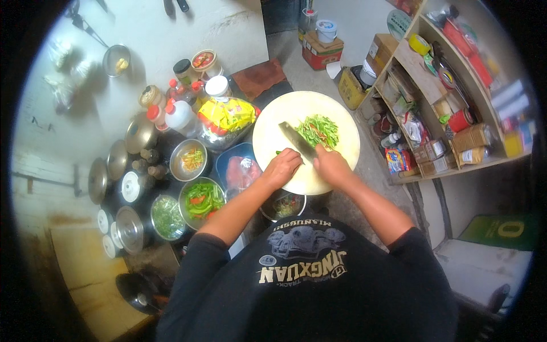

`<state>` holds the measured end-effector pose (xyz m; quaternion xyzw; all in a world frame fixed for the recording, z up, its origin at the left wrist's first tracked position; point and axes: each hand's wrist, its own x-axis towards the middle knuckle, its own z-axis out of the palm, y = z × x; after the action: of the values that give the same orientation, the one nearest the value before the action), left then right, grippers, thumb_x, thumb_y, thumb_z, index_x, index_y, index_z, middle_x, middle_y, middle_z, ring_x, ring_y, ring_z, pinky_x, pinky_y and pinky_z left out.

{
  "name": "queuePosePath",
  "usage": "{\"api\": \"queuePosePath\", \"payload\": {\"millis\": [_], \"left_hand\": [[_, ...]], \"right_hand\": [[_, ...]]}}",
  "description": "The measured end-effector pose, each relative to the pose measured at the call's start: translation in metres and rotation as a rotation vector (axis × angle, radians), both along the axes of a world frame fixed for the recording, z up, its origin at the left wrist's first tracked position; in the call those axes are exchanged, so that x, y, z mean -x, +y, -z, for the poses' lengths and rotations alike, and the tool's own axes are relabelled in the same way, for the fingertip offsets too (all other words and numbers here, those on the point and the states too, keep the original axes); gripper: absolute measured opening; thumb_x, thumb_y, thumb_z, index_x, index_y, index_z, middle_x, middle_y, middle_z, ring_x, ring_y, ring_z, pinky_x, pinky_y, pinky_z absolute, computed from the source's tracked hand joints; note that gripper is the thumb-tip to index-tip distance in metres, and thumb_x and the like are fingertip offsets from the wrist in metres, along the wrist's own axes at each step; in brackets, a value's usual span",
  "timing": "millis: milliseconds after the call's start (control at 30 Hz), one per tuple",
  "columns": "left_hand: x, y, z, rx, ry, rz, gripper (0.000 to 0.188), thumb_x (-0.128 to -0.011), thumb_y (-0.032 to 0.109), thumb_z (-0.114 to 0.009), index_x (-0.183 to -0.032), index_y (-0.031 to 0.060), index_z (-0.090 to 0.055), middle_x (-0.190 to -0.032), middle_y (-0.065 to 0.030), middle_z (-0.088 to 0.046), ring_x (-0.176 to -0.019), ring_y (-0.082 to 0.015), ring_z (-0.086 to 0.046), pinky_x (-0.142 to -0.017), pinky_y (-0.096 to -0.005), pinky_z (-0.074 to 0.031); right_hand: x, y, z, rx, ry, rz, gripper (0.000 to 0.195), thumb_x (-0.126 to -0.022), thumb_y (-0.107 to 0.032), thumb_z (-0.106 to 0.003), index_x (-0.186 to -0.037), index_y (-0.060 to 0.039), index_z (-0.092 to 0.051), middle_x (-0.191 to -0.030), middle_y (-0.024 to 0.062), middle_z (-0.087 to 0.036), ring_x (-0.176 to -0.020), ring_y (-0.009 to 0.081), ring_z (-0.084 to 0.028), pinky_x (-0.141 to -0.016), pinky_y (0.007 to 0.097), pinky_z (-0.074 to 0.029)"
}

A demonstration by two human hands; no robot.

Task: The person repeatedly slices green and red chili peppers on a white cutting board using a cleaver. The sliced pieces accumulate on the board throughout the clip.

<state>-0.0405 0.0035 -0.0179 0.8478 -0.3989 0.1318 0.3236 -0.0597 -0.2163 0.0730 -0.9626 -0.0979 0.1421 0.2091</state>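
Observation:
On a round pale cutting board (pixel 273 113), my right hand (pixel 333 167) grips a kitchen cleaver (pixel 298 139) by its handle. The blade lies across the board, its far end pointing up and left. My left hand (pixel 283 166) rests on the board beside the blade, fingers curled over a green pepper piece (pixel 278 152). Only a small tip of that piece shows; the rest is hidden under the fingers. Beyond the cleaver sits a pile of thin-sliced green pepper (pixel 319 130) with a few red strips in it.
Left of the board stand a blue basin (pixel 224 160) holding bagged meat (pixel 242 172), a bowl of sliced peppers (pixel 203 197), a metal bowl (pixel 188 177) and a film-covered bowl (pixel 168 217). Bottles (pixel 179 113) crowd the wall side. A wooden shelf (pixel 421 92) stands right. A bin (pixel 304 205) sits below the board.

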Motion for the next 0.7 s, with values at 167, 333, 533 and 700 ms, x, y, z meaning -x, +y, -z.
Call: {"api": "queuePosePath", "payload": {"millis": [167,333,533,700], "left_hand": [[0.007,0.007,-0.013,0.162,-0.096,-0.075,0.02,-0.085,0.006,-0.079,-0.105,0.0036,-0.076,-0.114,-0.0108,-0.072,-0.106,-0.0336,-0.065,-0.092,-0.0428,-0.056],[0.002,0.02,-0.029,0.012,0.041,-0.337,0.02,-0.088,0.013,-0.081,-0.108,0.0058,-0.078,-0.116,-0.0097,-0.072,-0.11,-0.0333,-0.064,-0.098,-0.045,-0.053],[0.01,0.03,-0.018,0.04,0.092,-0.238,0.019,-0.086,0.005,-0.08,-0.105,0.0069,-0.079,-0.107,-0.0098,-0.074,-0.104,-0.0347,-0.065,-0.092,-0.0435,-0.055],[0.008,0.03,-0.014,0.06,0.092,-0.251,0.014,-0.088,0.005,-0.078,-0.102,0.0064,-0.078,-0.107,-0.0101,-0.073,-0.102,-0.0333,-0.067,-0.09,-0.0426,-0.056]], "right_hand": [[0.0,-0.027,-0.028,-0.026,-0.045,0.14,0.034,-0.101,-0.021,-0.06,-0.125,0.0003,-0.051,-0.091,0.0326,-0.072,-0.089,0.0537,-0.07,-0.085,0.063,-0.055],[0.019,-0.034,-0.033,-0.032,0.017,0.109,0.034,-0.101,-0.021,-0.059,-0.125,0.0012,-0.051,-0.094,0.0327,-0.073,-0.093,0.054,-0.07,-0.087,0.0635,-0.054],[0.038,-0.022,-0.031,-0.002,0.041,0.041,0.03,-0.102,-0.019,-0.055,-0.123,0.0018,-0.051,-0.092,0.0306,-0.073,-0.091,0.0506,-0.072,-0.084,0.0619,-0.055],[0.046,-0.012,-0.035,0.055,0.035,-0.044,0.022,-0.101,-0.015,-0.053,-0.115,0.0012,-0.051,-0.085,0.0271,-0.073,-0.084,0.0488,-0.072,-0.078,0.0605,-0.056]]}}
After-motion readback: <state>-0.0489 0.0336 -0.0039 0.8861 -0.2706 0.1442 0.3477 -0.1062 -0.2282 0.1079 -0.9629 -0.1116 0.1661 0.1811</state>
